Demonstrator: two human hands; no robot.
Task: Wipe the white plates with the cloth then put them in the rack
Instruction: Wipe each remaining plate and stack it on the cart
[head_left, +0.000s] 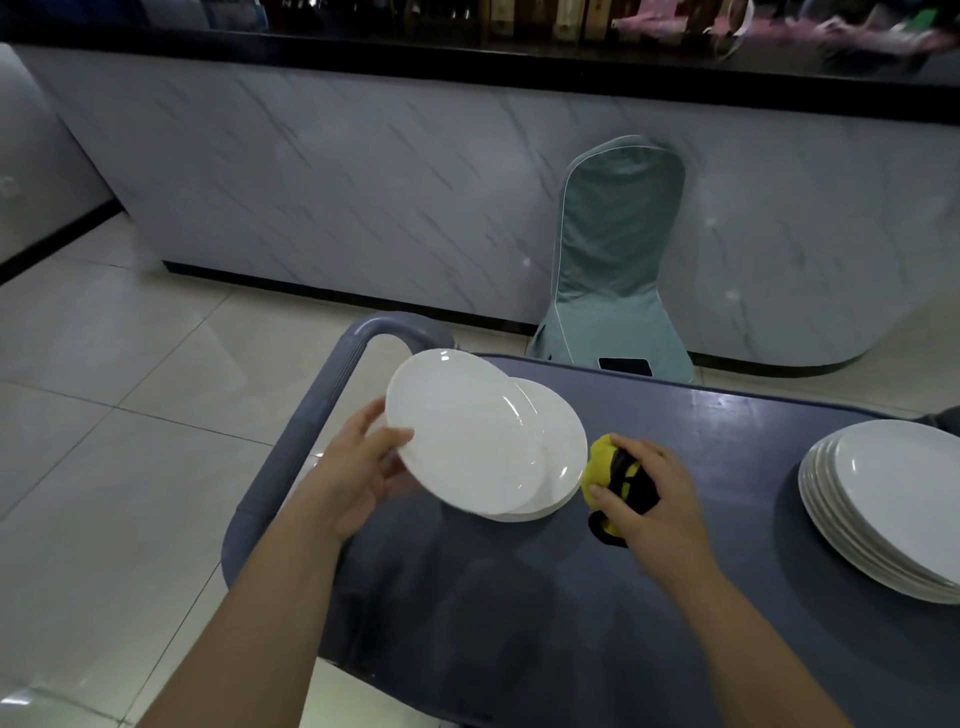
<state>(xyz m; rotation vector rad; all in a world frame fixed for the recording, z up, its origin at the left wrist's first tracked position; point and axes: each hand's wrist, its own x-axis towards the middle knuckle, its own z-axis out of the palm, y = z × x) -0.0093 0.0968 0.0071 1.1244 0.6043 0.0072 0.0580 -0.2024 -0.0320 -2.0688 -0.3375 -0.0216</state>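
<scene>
My left hand (363, 467) grips the left rim of a white plate (462, 431), thumb on top, and holds it tilted above a small stack of white plates (563, 457) on the grey cart top (727, 447). Just right of that stack, my right hand (654, 499) clutches a bunched yellow and black cloth (605, 467) that rests on the cart. A second, taller stack of white plates (893, 499) sits at the cart's right edge. No rack is in view.
The cart's grey handle (337, 374) curves up at its left end. A chair with a teal cover (618, 260) stands behind the cart against a marble-patterned counter (363, 182), with a dark phone (623, 365) on its seat. Pale tiled floor (104, 415) lies to the left.
</scene>
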